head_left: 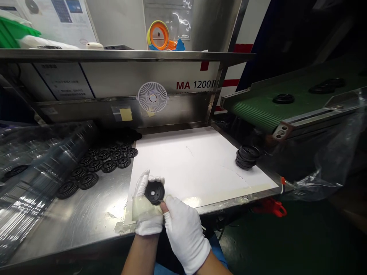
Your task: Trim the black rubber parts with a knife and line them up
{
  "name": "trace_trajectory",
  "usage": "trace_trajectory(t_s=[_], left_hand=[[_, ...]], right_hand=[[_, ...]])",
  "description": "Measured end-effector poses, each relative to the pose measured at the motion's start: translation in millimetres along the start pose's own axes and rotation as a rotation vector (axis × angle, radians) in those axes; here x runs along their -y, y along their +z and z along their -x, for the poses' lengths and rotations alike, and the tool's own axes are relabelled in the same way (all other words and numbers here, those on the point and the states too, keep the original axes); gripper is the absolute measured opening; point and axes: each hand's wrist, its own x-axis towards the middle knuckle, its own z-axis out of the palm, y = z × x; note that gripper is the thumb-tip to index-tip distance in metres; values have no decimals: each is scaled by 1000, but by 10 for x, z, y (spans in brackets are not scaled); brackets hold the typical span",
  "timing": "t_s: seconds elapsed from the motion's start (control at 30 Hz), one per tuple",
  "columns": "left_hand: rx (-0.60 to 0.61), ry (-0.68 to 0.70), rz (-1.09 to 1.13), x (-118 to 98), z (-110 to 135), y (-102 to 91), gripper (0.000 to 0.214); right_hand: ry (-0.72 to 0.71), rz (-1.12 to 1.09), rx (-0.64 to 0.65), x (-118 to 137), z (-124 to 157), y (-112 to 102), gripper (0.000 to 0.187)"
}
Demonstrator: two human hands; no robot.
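One black disc (159,190), lower centre of frame, in the gloved left hand (146,212).
I log left fingers half-curled around its rim; right hand (186,231) bent in at its lower edge, whether gripping I cannot tell. Stacked discs (246,157) at right of frame.

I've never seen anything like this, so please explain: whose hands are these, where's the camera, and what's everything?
No robot here: just a person wearing white gloves. Their head camera looks forward and down. The left hand holds a round black disc; the right hand is by its lower edge. On the metal table, more discs lie to the left, and a disc stack stands at a white sheet's right edge. Beyond is a green conveyor belt.
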Motion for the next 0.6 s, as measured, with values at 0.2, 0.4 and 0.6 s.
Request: trace_trajectory(t_s=[0.2,0.4,0.6], left_hand=[[76,-191,-82,-81,36,-39,36],[25,-201,-35,-93,4,-60,25],[-28,-16,-60,-15,-4,-26,23]], right_hand=[[-28,-1,5,-60,-19,-41,21],[-1,20,-9,-101,-13,-22,19],[-4,-11,-10,25,33,23,19]])
